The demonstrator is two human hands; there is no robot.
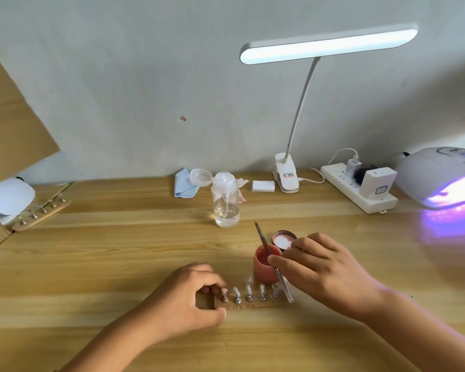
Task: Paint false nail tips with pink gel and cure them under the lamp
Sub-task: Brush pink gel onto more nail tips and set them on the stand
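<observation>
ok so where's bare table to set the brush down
Bare wood lies between the far tip stand on the left and the pump bottle, and between the right hand holding the brush and the curing lamp. It is crowded around the gel jar, its lid and the near tip stand held by the left hand.

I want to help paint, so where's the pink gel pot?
On the wooden table, find the strip of nail tips at the front. The gel pot stands just behind it. It is short and pink; the bottle beyond is clear.
</observation>
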